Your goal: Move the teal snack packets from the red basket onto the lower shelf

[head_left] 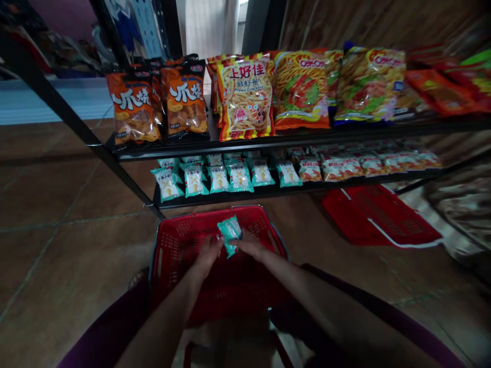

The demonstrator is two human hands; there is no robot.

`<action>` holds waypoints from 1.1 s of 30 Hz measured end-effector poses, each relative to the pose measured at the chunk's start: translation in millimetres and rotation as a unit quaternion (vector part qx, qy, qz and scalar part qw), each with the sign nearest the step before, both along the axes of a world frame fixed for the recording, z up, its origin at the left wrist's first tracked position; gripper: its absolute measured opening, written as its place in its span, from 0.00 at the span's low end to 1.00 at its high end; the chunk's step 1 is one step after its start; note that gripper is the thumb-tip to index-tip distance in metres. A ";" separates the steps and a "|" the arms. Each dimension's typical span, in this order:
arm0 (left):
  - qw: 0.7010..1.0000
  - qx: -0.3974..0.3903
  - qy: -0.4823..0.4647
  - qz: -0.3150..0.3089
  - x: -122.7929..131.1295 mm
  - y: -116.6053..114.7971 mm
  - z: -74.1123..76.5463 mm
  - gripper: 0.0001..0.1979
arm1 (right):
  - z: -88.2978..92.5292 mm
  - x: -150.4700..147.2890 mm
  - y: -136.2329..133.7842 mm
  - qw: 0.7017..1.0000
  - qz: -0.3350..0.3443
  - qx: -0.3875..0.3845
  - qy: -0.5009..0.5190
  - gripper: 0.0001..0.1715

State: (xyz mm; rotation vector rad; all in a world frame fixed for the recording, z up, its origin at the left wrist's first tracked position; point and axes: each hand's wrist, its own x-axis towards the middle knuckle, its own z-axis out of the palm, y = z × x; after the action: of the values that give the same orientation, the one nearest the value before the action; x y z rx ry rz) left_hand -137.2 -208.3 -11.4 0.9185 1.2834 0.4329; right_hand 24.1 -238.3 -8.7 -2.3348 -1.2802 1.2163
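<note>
A small teal-and-white snack bag is held over the red shopping basket, between my two hands. My left hand grips its left side with bent fingers, partly smeared. From the other side my right hand closes on the bag's lower right edge. Beneath them the basket's dark inside shows no clear contents. Similar teal bags stand in rows on the lower shelf just beyond the basket.
Orange-and-black snack bags, prawn cracker bags and other large bags fill the black upper shelf. Small red-and-white packets line the lower shelf's right part. Another red basket with a white handle is on the tiled floor at right.
</note>
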 end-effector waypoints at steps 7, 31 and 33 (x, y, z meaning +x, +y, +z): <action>0.989 0.023 -0.144 0.032 -8.3 -21.9 88.4 0.27 | 106.4 -31.9 -28.2 0.984 0.070 0.065 -0.150 0.32; 0.979 0.177 -0.098 0.010 -11.0 -14.0 91.5 0.20 | 88.9 -41.9 -27.3 0.945 -0.008 0.280 0.166 0.38; 0.975 0.200 -0.093 0.007 -12.4 -12.2 91.9 0.19 | 90.9 -39.5 -24.5 0.925 -0.096 0.274 0.246 0.32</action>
State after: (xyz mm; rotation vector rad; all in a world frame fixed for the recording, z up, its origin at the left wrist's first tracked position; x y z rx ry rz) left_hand -149.6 -220.5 80.5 1.1742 1.0494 0.7896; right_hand -15.4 -262.8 82.1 -1.5830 -1.0143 1.1002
